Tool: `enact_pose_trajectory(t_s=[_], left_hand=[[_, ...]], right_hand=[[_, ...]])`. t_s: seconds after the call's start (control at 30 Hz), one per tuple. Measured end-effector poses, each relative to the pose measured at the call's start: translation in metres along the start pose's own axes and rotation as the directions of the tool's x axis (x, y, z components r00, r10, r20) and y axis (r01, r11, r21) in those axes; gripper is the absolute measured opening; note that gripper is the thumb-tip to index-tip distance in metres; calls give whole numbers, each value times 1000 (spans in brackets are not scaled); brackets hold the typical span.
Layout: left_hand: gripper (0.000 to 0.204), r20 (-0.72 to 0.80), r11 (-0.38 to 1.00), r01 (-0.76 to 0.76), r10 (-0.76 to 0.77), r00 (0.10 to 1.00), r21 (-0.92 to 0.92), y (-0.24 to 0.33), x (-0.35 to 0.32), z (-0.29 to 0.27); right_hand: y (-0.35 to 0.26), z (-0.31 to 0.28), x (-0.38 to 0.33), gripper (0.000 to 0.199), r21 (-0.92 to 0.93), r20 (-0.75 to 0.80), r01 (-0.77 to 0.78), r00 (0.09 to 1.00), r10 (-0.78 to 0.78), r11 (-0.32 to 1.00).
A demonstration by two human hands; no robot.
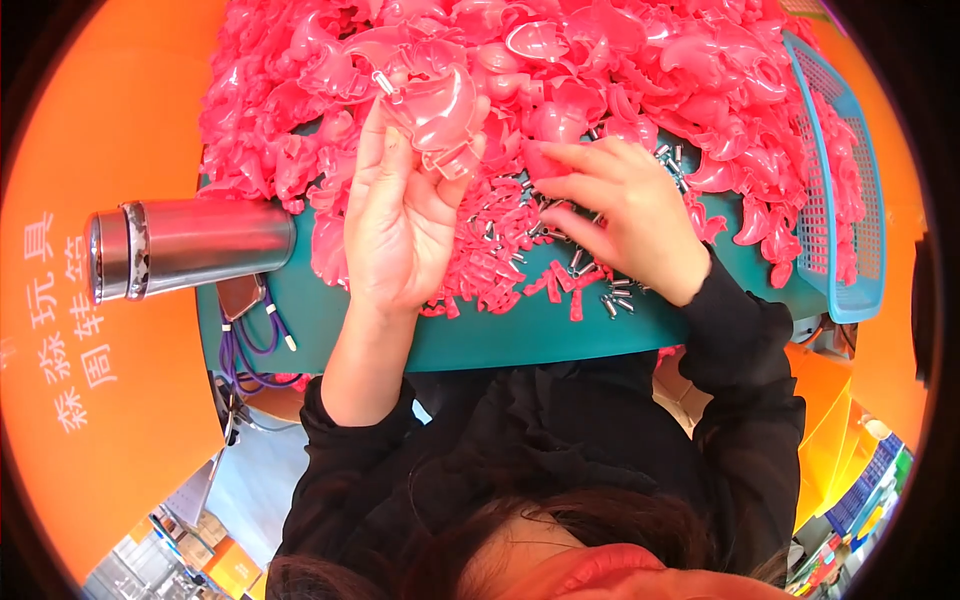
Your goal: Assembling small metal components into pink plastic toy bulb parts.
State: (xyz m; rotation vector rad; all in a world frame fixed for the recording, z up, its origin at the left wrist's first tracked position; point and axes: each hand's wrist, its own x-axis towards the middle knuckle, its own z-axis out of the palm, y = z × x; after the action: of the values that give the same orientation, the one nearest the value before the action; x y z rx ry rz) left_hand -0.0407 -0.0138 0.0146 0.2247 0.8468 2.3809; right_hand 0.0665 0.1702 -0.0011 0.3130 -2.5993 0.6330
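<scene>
My left hand (395, 235) is raised above the table, closed on a curved, glossy pink plastic shell (445, 112). A small silver metal cylinder (385, 86) shows at the shell's upper left edge, just beyond my fingertips; whether it sits in the shell cannot be told. To the right, my right hand (640, 205) hovers low over loose parts, fingers apart and thumb spread, with nothing visible in it. Beneath and beside it lie several silver cylinders (620, 297) and a heap of small pink plastic pieces (490, 215).
A large pile of pink shells (720, 75) covers the far part of the green table (440, 345). On the left lies a steel flask (210, 245), near a purple cord (236, 350). A blue plastic basket (818, 180) stands at the right edge, with orange panels (110, 200) on the left.
</scene>
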Motion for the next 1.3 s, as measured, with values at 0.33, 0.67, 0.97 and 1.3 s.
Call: enact_pose_trajectory(t_s=[0.33, 0.67, 0.97, 1.3], left_hand=[[47, 43, 997, 67, -69, 997, 44, -9, -3, 5], [51, 53, 995, 58, -63, 997, 79, -10, -4, 4], [54, 52, 990, 20, -27, 998, 136, -13, -4, 2], [63, 351, 932, 48, -183, 918, 360, -24, -16, -6]], right_hand=[[1, 9, 8, 29, 48, 24, -178, 984, 177, 983], [-11, 18, 13, 32, 67, 46, -172, 985, 169, 983], [2, -21, 17, 24, 655, 249, -506, 846, 472, 561], [-7, -17, 11, 21, 892, 439, -444, 806, 397, -85]])
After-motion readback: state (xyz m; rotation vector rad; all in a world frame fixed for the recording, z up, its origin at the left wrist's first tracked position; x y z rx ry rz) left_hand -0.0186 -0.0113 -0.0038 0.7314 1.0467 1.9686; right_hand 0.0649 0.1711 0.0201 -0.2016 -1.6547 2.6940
